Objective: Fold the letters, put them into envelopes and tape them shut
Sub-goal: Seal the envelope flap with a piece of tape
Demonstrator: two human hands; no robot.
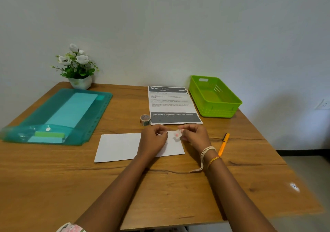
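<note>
Envelope [121, 146]: long axis left-right, directly under both hands.
Tape piece [177, 135]: pinched by right hand [193, 136] fingers above envelope's right end.
Left hand [154, 138]: fingers curled, pinching the strip's other end.
Tape roll [145, 119]: just behind envelope.

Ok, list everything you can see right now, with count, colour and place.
envelope: one, white, flat at table centre, under the hands
tape piece: one, pale with pink spot, pinched between both hands
tape roll: one, patterned, beside the printed sheet
printed sheet: one, white and grey, far centre
basket: one, green, far right
pen: one, orange, right
folder: one, teal, left
flower pot: one, white, far left
table: one, wooden
left hand: on envelope
right hand: holding tape
</note>
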